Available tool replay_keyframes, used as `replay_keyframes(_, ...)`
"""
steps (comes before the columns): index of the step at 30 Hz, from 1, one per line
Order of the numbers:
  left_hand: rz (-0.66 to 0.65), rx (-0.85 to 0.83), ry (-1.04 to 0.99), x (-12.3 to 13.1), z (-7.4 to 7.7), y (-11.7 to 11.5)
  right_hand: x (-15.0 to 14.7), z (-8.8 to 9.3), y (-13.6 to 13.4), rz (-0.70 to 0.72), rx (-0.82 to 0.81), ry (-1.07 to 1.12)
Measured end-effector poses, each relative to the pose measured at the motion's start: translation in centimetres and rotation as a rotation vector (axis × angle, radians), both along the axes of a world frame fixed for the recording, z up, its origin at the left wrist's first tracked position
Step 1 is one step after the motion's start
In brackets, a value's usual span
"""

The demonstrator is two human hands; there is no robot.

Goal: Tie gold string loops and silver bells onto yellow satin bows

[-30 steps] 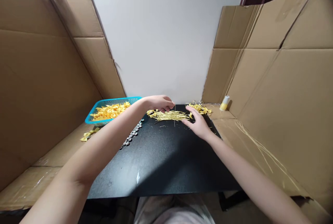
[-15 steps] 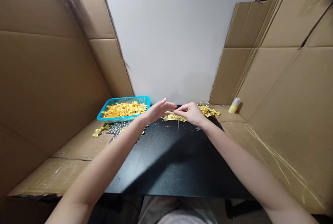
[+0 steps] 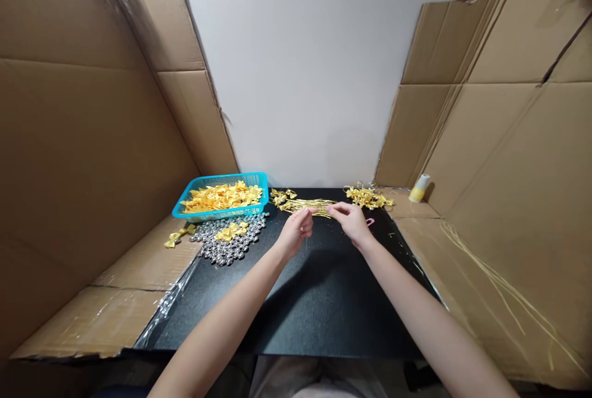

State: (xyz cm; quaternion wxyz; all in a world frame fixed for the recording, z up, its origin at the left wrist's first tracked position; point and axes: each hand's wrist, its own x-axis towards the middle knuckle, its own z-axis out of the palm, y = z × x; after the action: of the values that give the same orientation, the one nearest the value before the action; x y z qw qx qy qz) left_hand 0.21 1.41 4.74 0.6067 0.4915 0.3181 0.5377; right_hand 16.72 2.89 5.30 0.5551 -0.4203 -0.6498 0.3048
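A bundle of short gold cords lies across the far middle of the black table. My left hand is in front of it, fingers curled, and a thin strand hangs faintly below them. Just to its right, my right hand pinches with thumb and index finger. A thin gold cord appears to be between the two hands, but it blends into the bundle behind. The pink scissor handle shows beside my right hand. Finished-looking yellow bows on gold cords are heaped behind it.
A blue basket of yellow bows stands at the far left. Silver beads spread before it, with a few bows on top. Cardboard walls rise on both sides. A yellow-and-white spool and long loose strands are at right.
My left hand has turned from stretched-out fingers to curled ones and moved right and nearer to me. My right hand has drawn slightly back from the bundle, still pinching.
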Motion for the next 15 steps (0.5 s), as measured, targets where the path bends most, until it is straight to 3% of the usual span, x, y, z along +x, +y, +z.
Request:
replay_keyframes(4, 0.068, -0.005, 0.078, 1.1, -2.0, 0.3, -0.5, -2.3, -1.5, -0.073, 0.073, -0.067)
replay_keyframes(8, 0.093, 0.039, 0.199, 1.4, -3.5, 0.2, -0.6, -3.2, -2.5, -0.091, 0.102, -0.125)
replay_keyframes(15, 0.053, 0.080, 0.313, 0.8, -4.3, -0.3, 0.3, -4.1, -2.3, -0.054, 0.024, -0.084)
